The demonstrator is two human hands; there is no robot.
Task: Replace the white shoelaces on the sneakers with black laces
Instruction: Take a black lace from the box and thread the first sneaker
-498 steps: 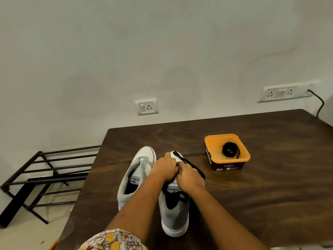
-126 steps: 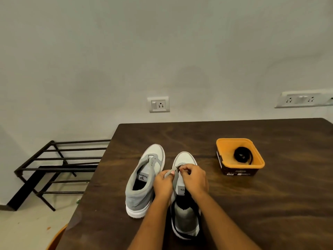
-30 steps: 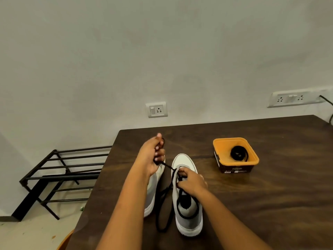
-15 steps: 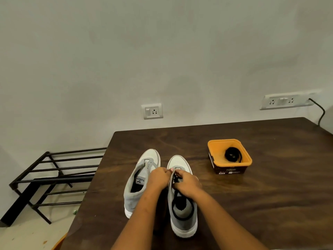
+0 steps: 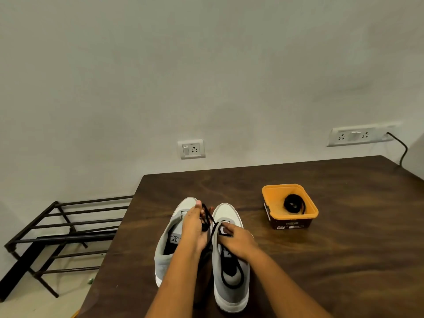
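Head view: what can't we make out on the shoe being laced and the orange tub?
- Right sneaker eyelets: hidden under the right hand; how many are threaded cannot be told.
- Black lace: bunched in the left hand, its ends hidden.
- Left sneaker: inner side covered by the left forearm.
- Orange tub: label print too small to read; the dark coil inside looks like a lace.

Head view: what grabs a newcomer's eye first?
The two hands at bottom centre: the left hand pinches a black lace and draws it off the right sneaker, which the right hand steadies near its front eyelets. The left sneaker beside it shows no lace. To the right on the dark table, an orange tub holds a second coiled black lace.
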